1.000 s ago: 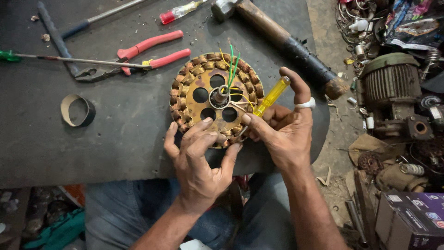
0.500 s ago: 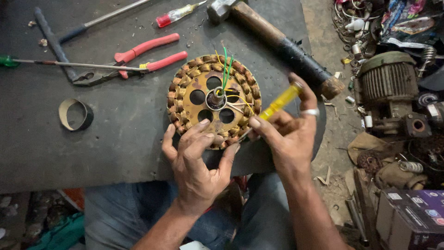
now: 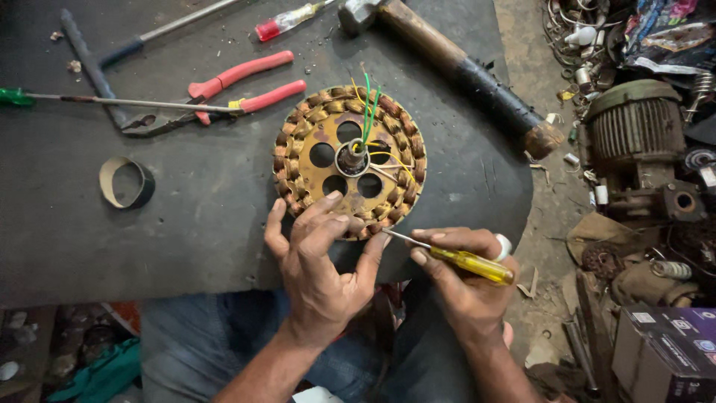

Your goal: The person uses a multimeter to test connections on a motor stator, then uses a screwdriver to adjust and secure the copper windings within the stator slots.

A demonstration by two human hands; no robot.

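Note:
A round stator (image 3: 328,138) with copper windings around its rim, four round holes and green and yellow wires rising from its hub lies flat on a dark work mat (image 3: 186,209). My left hand (image 3: 321,261) rests on its near edge, fingers spread over the coils. My right hand (image 3: 462,280) grips a yellow-handled screwdriver (image 3: 466,261), held almost level, its thin tip touching the stator's near rim beside my left fingers. A ring sits on one right finger.
Red-handled pliers (image 3: 246,86), a green-handled screwdriver (image 3: 15,96), a red-handled screwdriver (image 3: 280,22), a long metal tool (image 3: 93,71) and a big hammer (image 3: 462,63) lie behind the stator. A tape roll (image 3: 127,183) sits left. An old motor (image 3: 634,123), scrap and a box (image 3: 664,347) crowd the right.
My right hand has dropped from the stator's right side to its near edge, turning the yellow screwdriver from upright-slanted to almost level. My left hand stays on the near rim.

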